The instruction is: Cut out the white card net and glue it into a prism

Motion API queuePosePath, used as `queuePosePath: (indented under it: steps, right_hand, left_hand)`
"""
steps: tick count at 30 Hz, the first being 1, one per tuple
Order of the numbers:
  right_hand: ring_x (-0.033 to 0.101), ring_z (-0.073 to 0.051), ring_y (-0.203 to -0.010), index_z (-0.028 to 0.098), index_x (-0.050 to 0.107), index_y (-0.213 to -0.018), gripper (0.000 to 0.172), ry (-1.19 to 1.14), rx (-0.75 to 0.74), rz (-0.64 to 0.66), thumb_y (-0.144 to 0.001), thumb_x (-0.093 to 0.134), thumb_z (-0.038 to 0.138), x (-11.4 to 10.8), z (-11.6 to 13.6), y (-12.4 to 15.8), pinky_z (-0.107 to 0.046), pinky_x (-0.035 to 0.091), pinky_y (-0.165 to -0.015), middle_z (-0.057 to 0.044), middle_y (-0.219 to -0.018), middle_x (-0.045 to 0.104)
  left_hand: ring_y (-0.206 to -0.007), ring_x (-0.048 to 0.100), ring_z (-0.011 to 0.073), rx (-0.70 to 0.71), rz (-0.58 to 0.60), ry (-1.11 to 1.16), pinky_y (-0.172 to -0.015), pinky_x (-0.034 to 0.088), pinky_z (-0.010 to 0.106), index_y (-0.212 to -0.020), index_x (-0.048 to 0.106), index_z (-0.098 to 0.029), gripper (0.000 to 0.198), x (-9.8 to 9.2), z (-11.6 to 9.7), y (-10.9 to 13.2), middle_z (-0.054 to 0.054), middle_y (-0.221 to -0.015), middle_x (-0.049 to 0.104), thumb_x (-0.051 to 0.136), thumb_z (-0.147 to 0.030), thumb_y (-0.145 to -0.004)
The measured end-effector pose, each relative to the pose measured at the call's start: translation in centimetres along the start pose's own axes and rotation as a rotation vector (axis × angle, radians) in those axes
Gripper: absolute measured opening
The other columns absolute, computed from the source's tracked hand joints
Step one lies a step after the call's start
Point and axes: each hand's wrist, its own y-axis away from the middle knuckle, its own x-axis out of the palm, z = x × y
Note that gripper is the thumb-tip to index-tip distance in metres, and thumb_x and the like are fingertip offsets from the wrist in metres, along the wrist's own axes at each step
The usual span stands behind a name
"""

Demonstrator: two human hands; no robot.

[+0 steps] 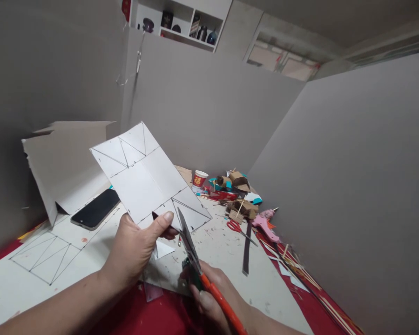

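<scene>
My left hand (136, 246) pinches the near edge of a white paper sheet (146, 179) marked with ruled lines and triangles, and holds it up tilted above the table. My right hand (212, 298) grips orange-handled scissors (195, 260). Their blades are at the sheet's lower right edge, beside my left thumb. A small cut-off paper triangle (162, 250) lies on the board just below.
A dark phone (96, 209) lies on a white board (38, 260) with drawn triangles. Grey cardboard panels (66, 163) stand at the left. Further back are a paper cup (199, 179), cardboard scraps (239, 186), small red scissors (234, 226), a pink glue gun (265, 223) and thin sticks (300, 270).
</scene>
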Motion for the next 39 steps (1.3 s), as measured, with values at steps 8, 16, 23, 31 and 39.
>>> queuePosePath:
  steps: [8, 16, 23, 31, 39]
  right_hand:
    - [0.040, -0.013, -0.057, 0.018, 0.050, -0.088, 0.033, 0.016, 0.001, -0.022, -0.088, 0.043, 0.051, 0.1, -0.1, 0.0, -0.024, 0.035, -0.048, 0.001, -0.064, 0.044]
    - [0.034, -0.012, -0.054, 0.018, 0.047, -0.084, 0.032, -0.044, -0.029, -0.027, -0.088, 0.043, 0.050, 0.2, 0.1, 0.0, -0.025, 0.033, -0.049, 0.002, -0.062, 0.041]
    - [0.033, -0.011, -0.052, 0.018, 0.045, -0.081, 0.030, -0.030, -0.055, -0.009, -0.090, 0.038, 0.046, 0.3, 0.6, -0.1, -0.024, 0.030, -0.047, 0.003, -0.060, 0.039]
    - [0.032, -0.011, -0.052, 0.018, 0.045, -0.074, 0.036, 0.014, -0.034, -0.038, -0.090, 0.037, 0.049, 0.4, -0.1, -0.4, -0.024, 0.028, -0.047, 0.003, -0.061, 0.036]
    - [0.033, -0.011, -0.052, 0.018, 0.046, -0.072, 0.039, -0.034, -0.028, -0.052, -0.090, 0.036, 0.051, 0.6, 0.2, -0.3, -0.023, 0.029, -0.047, 0.003, -0.060, 0.037]
  left_hand:
    - [-0.056, 0.065, 0.0132, 0.012, 0.015, 0.009, -0.058, 0.053, 0.021, -0.072, 0.066, -0.014, 0.015, 0.0, 0.2, 0.1, 0.001, -0.058, 0.070, 0.070, -0.028, -0.075]
    - [-0.057, 0.065, 0.0132, 0.013, 0.045, 0.032, -0.059, 0.054, 0.022, -0.071, 0.067, -0.014, 0.014, -0.2, 0.5, 0.1, 0.001, -0.059, 0.070, 0.068, -0.028, -0.076]
    - [-0.058, 0.064, 0.0142, 0.003, 0.046, 0.028, -0.061, 0.054, 0.024, -0.072, 0.067, -0.014, 0.015, -0.2, 0.6, 0.0, 0.001, -0.060, 0.069, 0.067, -0.029, -0.077]
    - [-0.057, 0.063, 0.0134, -0.008, 0.043, 0.066, -0.060, 0.053, 0.023, -0.072, 0.066, -0.015, 0.015, -0.1, 0.5, 0.1, 0.001, -0.058, 0.069, 0.069, -0.029, -0.076]
    - [-0.058, 0.063, 0.0145, -0.006, 0.045, 0.047, -0.061, 0.053, 0.025, -0.074, 0.066, -0.014, 0.018, -0.2, 1.2, -0.5, 0.002, -0.060, 0.069, 0.069, -0.032, -0.076]
